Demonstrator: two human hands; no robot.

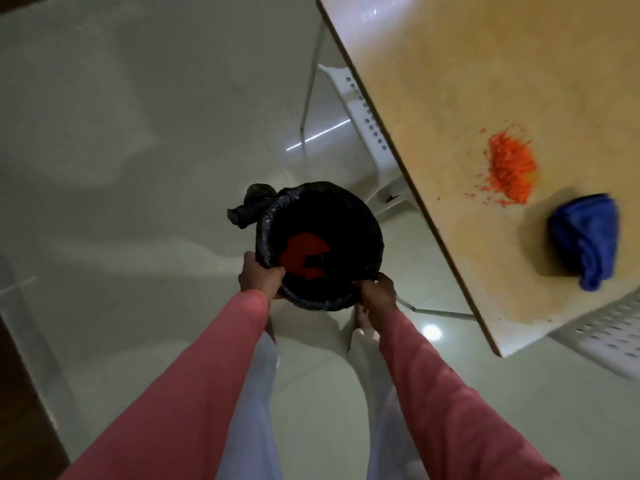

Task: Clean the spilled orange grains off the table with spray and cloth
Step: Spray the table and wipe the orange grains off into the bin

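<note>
- Pale tiled floor (121, 168) fills the left and centre of the frame, broad and open.
- Tan table (450, 81) slants across the upper right; its corner points lower right.
- Bin (363, 216) with a black liner sits at centre, apart from the table's edge.
- Blue cloth (585, 240) lies crumpled near the table's right edge.
- Orange grains (512, 168) are heaped just above the cloth.
- Left hand (259, 275) and right hand (377, 289) each curl over the bin's near rim.
</note>
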